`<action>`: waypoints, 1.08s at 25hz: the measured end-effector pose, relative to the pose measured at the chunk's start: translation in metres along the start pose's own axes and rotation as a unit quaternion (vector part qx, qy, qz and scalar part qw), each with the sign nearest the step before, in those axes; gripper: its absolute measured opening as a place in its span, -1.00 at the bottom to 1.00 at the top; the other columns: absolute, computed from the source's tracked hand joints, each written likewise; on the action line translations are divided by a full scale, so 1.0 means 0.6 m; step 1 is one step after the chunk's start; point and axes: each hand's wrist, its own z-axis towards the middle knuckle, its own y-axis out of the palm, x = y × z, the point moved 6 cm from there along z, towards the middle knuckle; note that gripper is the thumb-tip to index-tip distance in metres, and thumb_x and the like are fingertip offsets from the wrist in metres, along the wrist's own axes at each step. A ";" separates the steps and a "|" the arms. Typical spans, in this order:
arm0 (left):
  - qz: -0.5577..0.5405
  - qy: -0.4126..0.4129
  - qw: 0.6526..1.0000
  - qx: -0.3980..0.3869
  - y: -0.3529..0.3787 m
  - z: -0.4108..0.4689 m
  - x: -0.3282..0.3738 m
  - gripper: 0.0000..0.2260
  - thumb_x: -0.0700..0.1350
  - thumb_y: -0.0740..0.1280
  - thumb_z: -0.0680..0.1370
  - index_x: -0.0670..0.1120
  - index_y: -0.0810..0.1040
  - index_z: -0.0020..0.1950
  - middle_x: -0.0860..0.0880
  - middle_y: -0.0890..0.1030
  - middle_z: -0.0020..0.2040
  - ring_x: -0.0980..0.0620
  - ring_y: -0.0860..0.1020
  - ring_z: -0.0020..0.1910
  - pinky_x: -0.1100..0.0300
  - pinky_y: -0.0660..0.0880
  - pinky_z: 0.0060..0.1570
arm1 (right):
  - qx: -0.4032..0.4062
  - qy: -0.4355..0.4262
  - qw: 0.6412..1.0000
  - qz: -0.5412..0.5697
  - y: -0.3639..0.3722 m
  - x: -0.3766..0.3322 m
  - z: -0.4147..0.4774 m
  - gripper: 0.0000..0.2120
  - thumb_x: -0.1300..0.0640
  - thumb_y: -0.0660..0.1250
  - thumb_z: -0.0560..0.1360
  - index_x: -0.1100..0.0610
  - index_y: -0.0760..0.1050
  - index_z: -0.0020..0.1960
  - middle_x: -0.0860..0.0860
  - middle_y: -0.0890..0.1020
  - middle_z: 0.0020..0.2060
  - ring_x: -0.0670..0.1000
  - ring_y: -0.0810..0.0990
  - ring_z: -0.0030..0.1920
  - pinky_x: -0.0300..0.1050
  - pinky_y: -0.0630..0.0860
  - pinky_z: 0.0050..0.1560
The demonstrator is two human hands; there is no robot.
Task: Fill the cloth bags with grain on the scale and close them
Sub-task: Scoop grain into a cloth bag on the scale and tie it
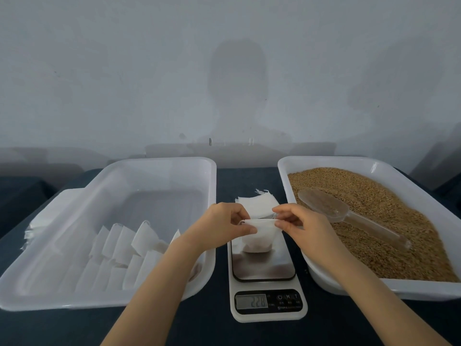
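Where the bag (pixel 257 236) sits: on the scale (pixel 264 268)
Left hand (pixel 222 222): pinches its mouth, left side
Right hand (pixel 299 222): pinches the right side

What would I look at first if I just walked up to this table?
Probably the two bare hands in the middle: the left hand and right hand pinch the top of a small white cloth bag sitting on the silver kitchen scale. Next, the big white plastic tray on the right, full of brown grain, with a clear plastic scoop lying on top.
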 end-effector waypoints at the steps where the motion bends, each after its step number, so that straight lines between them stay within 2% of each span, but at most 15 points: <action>1: 0.001 -0.003 1.000 0.000 0.000 0.000 -0.001 -0.86 0.09 0.49 0.41 0.10 0.58 -0.16 0.16 0.57 -0.32 0.27 0.48 -0.38 0.47 0.39 -0.32 | 0.000 -0.001 1.000 0.001 0.000 0.000 0.000 -0.76 0.22 0.41 0.45 0.04 0.58 0.11 -0.13 0.63 -0.13 -0.23 0.57 -0.08 -0.44 0.44 -0.02; 7: -0.001 -0.003 1.000 0.000 0.001 -0.001 -0.001 -0.85 0.09 0.49 0.41 0.08 0.59 -0.15 0.15 0.58 -0.31 0.25 0.48 -0.37 0.42 0.42 -0.29 | 0.002 -0.007 1.000 -0.002 0.001 0.004 0.002 -0.78 0.21 0.42 0.44 0.04 0.60 0.07 -0.14 0.63 -0.16 -0.26 0.56 -0.10 -0.46 0.43 -0.05; 17: 0.018 0.005 1.000 0.002 0.000 -0.002 0.003 -0.87 0.08 0.47 0.43 0.09 0.57 -0.17 0.15 0.53 -0.34 0.24 0.44 -0.40 0.44 0.37 -0.33 | -0.016 -0.011 0.999 -0.039 0.005 0.002 0.002 -0.85 0.16 0.43 0.44 0.00 0.61 0.00 -0.15 0.61 -0.15 -0.24 0.55 -0.11 -0.46 0.42 -0.08; 20: 0.040 0.000 0.999 0.005 0.000 0.000 0.002 -0.84 0.06 0.43 0.47 -0.02 0.61 -0.11 0.05 0.56 -0.29 0.18 0.45 -0.35 0.31 0.43 -0.27 | -0.026 -0.023 0.997 -0.073 0.009 0.002 0.004 -0.95 0.15 0.42 0.45 0.06 0.61 -0.09 -0.10 0.61 -0.18 -0.21 0.54 -0.14 -0.43 0.40 -0.13; 23: 0.036 -0.007 0.999 0.001 0.002 -0.001 0.004 -0.82 0.06 0.42 0.48 -0.04 0.62 -0.08 -0.03 0.61 -0.19 0.07 0.54 -0.25 0.17 0.53 -0.13 | -0.009 -0.019 0.999 -0.049 0.005 0.004 0.003 -0.97 0.14 0.42 0.45 0.05 0.62 -0.11 -0.14 0.63 -0.22 -0.22 0.55 -0.15 -0.44 0.41 -0.14; 25: 0.023 -0.010 1.000 -0.017 0.006 -0.004 0.008 -0.81 0.08 0.42 0.48 -0.01 0.61 -0.05 -0.01 0.63 -0.15 0.03 0.58 -0.17 0.12 0.54 -0.08 | -0.010 -0.021 0.999 -0.028 0.004 0.003 0.002 -0.95 0.15 0.41 0.45 0.00 0.61 -0.13 -0.14 0.63 -0.26 -0.22 0.56 -0.18 -0.41 0.43 -0.15; 27: 0.037 -0.005 0.999 -0.039 0.012 -0.009 0.013 -0.76 0.15 0.42 0.45 0.05 0.59 0.01 0.08 0.62 -0.12 0.09 0.57 -0.15 0.15 0.54 -0.08 | -0.024 -0.020 0.999 -0.004 0.006 0.002 0.001 -0.92 0.14 0.41 0.45 -0.04 0.61 -0.16 -0.13 0.65 -0.27 -0.20 0.57 -0.20 -0.37 0.45 -0.16</action>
